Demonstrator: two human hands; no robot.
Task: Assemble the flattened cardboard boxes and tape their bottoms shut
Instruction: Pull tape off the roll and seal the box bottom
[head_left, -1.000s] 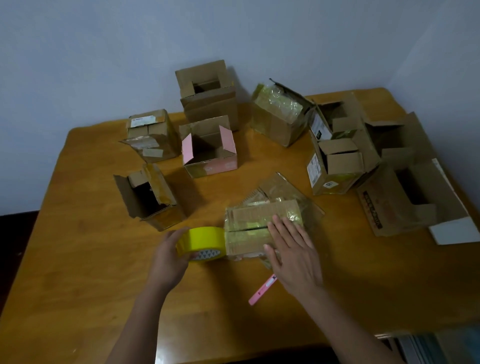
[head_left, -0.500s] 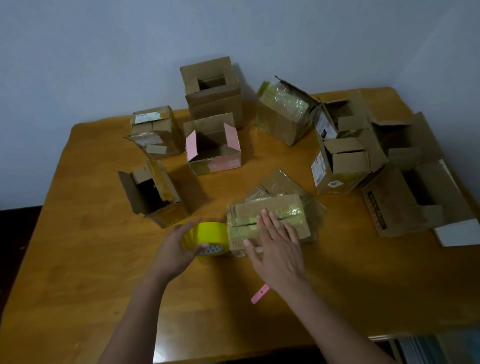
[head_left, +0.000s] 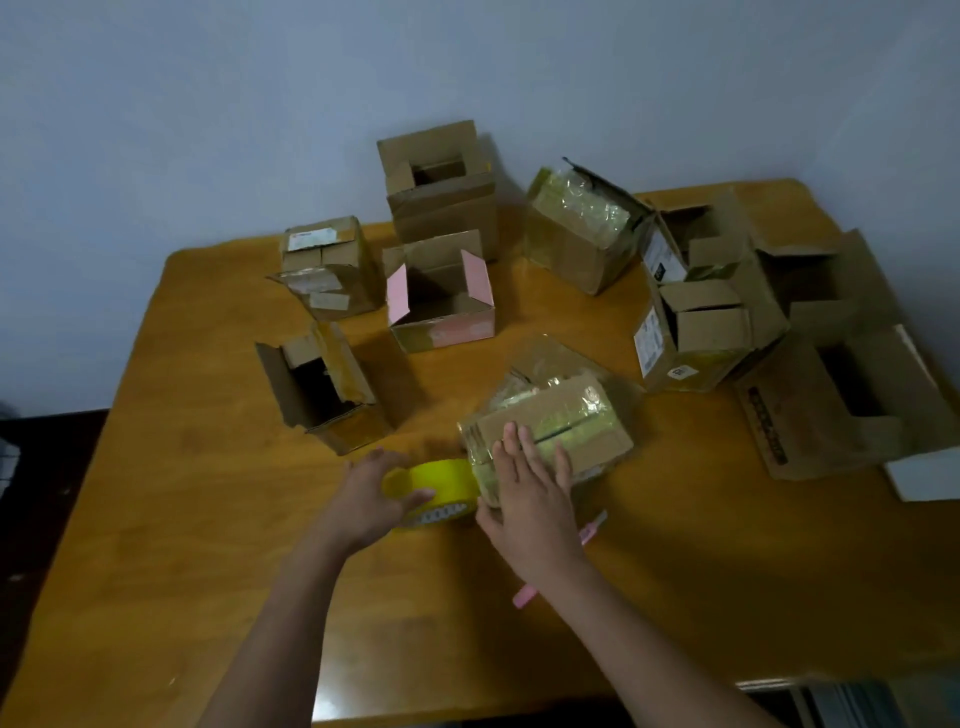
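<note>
A small cardboard box (head_left: 576, 421) lies bottom-up near the table's front middle, its flaps closed and covered with glossy yellowish tape. My right hand (head_left: 530, 493) lies flat on its near left corner, fingers straight. A roll of yellow tape (head_left: 441, 491) stands on edge against the box's left side. My left hand (head_left: 371, 496) grips the roll from the left, fingers curled over its top. A pink cutter (head_left: 592, 532) lies on the table under my right wrist, partly hidden.
Several assembled boxes ring the back of the wooden table (head_left: 208, 545): a pink-flapped one (head_left: 441, 306), a tall one (head_left: 441, 192), a dark open one (head_left: 322, 384) at left, a large open one (head_left: 852, 410) at right. The wall stands behind.
My right hand slid leftward across the box top to its near left corner. The box has turned slightly. My left hand stays on the tape roll.
</note>
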